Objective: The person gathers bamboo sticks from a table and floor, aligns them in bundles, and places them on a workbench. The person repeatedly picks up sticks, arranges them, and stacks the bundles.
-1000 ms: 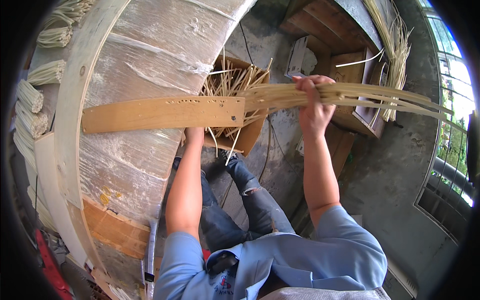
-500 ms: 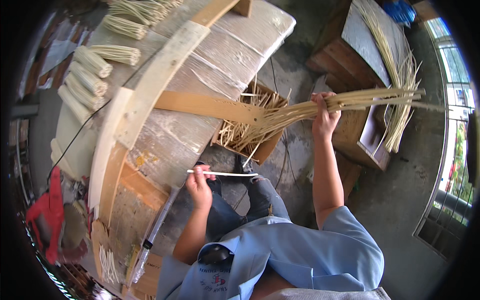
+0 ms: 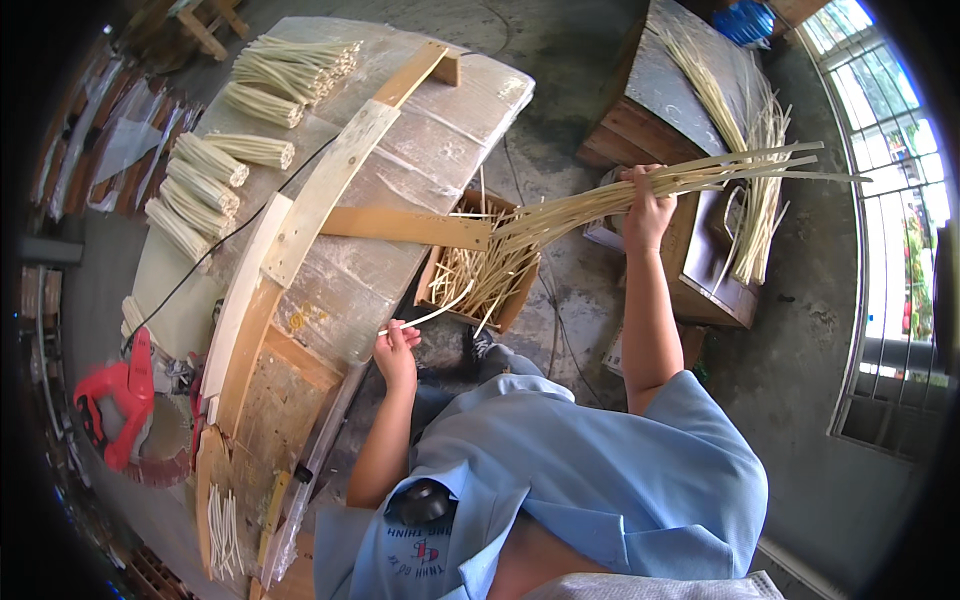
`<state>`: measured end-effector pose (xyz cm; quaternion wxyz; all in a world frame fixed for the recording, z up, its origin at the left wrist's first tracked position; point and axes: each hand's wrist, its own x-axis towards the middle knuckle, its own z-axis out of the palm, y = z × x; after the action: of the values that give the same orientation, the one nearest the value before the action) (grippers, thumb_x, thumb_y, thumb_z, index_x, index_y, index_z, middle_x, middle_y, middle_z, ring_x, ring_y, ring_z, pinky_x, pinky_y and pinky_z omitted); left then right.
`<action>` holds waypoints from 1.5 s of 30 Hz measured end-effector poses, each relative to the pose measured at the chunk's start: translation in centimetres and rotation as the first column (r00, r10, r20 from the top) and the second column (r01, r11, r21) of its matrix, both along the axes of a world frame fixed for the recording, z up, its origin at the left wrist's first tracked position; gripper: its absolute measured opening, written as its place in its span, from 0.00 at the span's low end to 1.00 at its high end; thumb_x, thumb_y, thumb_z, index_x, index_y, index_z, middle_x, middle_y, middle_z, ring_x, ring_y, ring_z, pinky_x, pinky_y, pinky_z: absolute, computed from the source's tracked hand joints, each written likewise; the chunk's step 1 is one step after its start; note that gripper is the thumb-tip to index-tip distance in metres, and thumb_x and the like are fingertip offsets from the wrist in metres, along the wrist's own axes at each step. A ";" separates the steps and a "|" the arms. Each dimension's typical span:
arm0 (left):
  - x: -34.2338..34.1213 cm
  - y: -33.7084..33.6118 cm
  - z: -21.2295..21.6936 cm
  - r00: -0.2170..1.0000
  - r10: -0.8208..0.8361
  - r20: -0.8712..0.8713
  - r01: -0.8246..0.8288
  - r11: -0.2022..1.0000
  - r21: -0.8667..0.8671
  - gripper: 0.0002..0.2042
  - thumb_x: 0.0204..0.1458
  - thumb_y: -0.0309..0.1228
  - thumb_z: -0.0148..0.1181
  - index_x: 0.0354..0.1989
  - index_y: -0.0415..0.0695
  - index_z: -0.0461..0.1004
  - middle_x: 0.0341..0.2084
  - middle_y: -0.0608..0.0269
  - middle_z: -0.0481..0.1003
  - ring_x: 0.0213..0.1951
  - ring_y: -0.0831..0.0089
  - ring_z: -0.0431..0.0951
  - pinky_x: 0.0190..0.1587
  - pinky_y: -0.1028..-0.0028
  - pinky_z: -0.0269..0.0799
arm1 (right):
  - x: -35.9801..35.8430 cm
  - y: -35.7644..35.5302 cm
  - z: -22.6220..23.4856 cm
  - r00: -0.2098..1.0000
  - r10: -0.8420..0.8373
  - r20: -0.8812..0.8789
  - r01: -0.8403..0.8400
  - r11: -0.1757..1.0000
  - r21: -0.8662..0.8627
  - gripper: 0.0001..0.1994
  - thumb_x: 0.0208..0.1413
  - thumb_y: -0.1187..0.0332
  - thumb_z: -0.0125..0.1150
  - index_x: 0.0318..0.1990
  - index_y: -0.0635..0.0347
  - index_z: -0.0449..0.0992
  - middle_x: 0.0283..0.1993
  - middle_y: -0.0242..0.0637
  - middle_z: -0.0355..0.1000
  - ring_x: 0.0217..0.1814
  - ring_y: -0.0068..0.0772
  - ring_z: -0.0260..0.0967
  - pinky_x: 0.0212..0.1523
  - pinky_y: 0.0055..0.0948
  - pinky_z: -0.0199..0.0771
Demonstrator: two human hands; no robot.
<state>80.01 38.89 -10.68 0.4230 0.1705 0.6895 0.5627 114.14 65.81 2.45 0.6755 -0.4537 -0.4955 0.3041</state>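
Out to the right, my right hand [image 3: 649,210] is closed round a long loose bundle of pale canes [image 3: 575,212]. The bundle's left end lies by the tip of a flat wooden arm [image 3: 400,227], over a cardboard box [image 3: 513,310] full of short cane pieces [image 3: 480,265]. Lower and to the left, my left hand [image 3: 398,350] pinches one thin, light cane [image 3: 440,309] near its end. This cane curves up and right to the near side of the box.
A plastic-covered table [image 3: 440,150] bears a long curved wooden frame [image 3: 325,195] and several tied cane bundles [image 3: 205,185]. At lower left is a red-handled power saw [image 3: 125,400]. More long canes [image 3: 765,190] drape over a wooden cabinet [image 3: 660,75] near the window. A cable crosses the table.
The view has shifted. The single cane in my left hand, straight and level before, now bends up and right toward the box. My right hand keeps its hold on the bundle.
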 end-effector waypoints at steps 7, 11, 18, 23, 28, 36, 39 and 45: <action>1.9 5.6 -3.2 0.938 -0.169 0.304 0.251 0.933 -0.257 0.18 0.65 0.44 0.54 0.49 0.39 0.72 0.30 0.57 0.78 0.32 0.69 0.81 0.34 0.73 0.80 | 9.7 -0.5 6.3 0.885 -0.099 -0.455 0.092 0.995 -0.037 0.05 0.55 0.79 0.60 0.35 0.62 0.70 0.29 0.36 0.71 0.29 0.33 0.72 0.35 0.35 0.76; 2.6 7.3 -2.5 0.859 -0.477 0.188 0.510 0.830 -0.227 0.16 0.64 0.41 0.56 0.49 0.40 0.73 0.34 0.61 0.78 0.33 0.74 0.81 0.35 0.75 0.78 | 13.5 -2.2 9.5 0.859 -0.053 -0.509 0.022 0.998 -0.067 0.07 0.54 0.79 0.61 0.39 0.65 0.71 0.30 0.39 0.70 0.30 0.35 0.71 0.38 0.38 0.77; 4.9 10.0 4.2 0.783 -0.609 -0.127 0.622 0.773 0.124 0.14 0.62 0.34 0.60 0.50 0.36 0.75 0.37 0.59 0.80 0.38 0.73 0.81 0.43 0.76 0.76 | 10.8 -4.3 11.4 0.843 0.103 -0.527 -0.147 0.988 -0.042 0.09 0.54 0.79 0.62 0.41 0.62 0.69 0.31 0.39 0.72 0.33 0.35 0.73 0.40 0.41 0.78; 7.9 13.0 10.6 0.565 -0.686 -0.458 0.809 0.570 0.146 0.19 0.56 0.36 0.67 0.50 0.37 0.75 0.43 0.57 0.79 0.47 0.67 0.79 0.51 0.70 0.74 | 6.7 -4.1 11.5 0.855 0.133 -0.502 -0.220 0.968 -0.120 0.06 0.54 0.77 0.62 0.37 0.62 0.70 0.30 0.37 0.71 0.31 0.35 0.73 0.37 0.38 0.77; 10.9 14.5 15.1 0.418 -0.486 -0.767 0.859 0.487 0.159 0.14 0.52 0.33 0.69 0.43 0.38 0.78 0.41 0.57 0.76 0.46 0.60 0.77 0.49 0.66 0.73 | 4.8 -3.2 11.9 0.818 0.160 -0.553 -0.264 0.958 -0.114 0.05 0.54 0.75 0.61 0.35 0.62 0.71 0.29 0.36 0.71 0.30 0.35 0.73 0.36 0.37 0.77; 14.2 16.5 15.3 0.350 -0.433 -0.831 0.885 0.444 0.141 0.09 0.52 0.26 0.64 0.42 0.41 0.80 0.32 0.58 0.74 0.36 0.60 0.76 0.39 0.66 0.72 | 3.1 -3.2 8.0 0.888 0.147 -0.435 -0.231 0.962 -0.145 0.04 0.55 0.75 0.60 0.35 0.60 0.71 0.28 0.35 0.71 0.29 0.30 0.73 0.31 0.30 0.73; 15.4 17.5 14.6 0.290 -0.508 -0.811 0.920 0.382 0.090 0.11 0.53 0.27 0.64 0.45 0.41 0.80 0.32 0.58 0.73 0.34 0.62 0.76 0.38 0.66 0.72 | 2.8 -2.9 5.7 0.892 0.137 -0.430 -0.219 0.965 -0.145 0.05 0.56 0.76 0.61 0.37 0.61 0.71 0.29 0.34 0.71 0.30 0.30 0.73 0.31 0.29 0.72; 15.3 19.1 10.5 0.155 -0.654 -0.741 0.914 0.380 -0.144 0.10 0.53 0.31 0.64 0.43 0.44 0.78 0.37 0.56 0.76 0.39 0.55 0.79 0.41 0.62 0.75 | 3.0 -2.0 2.7 0.905 0.081 -0.417 -0.162 0.973 -0.164 0.06 0.57 0.76 0.61 0.39 0.61 0.70 0.31 0.34 0.72 0.31 0.28 0.74 0.35 0.29 0.73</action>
<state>95.31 57.97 -0.17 0.3218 0.7763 0.4823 0.2473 117.17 63.83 5.16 0.6958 -0.4122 -0.3393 0.4805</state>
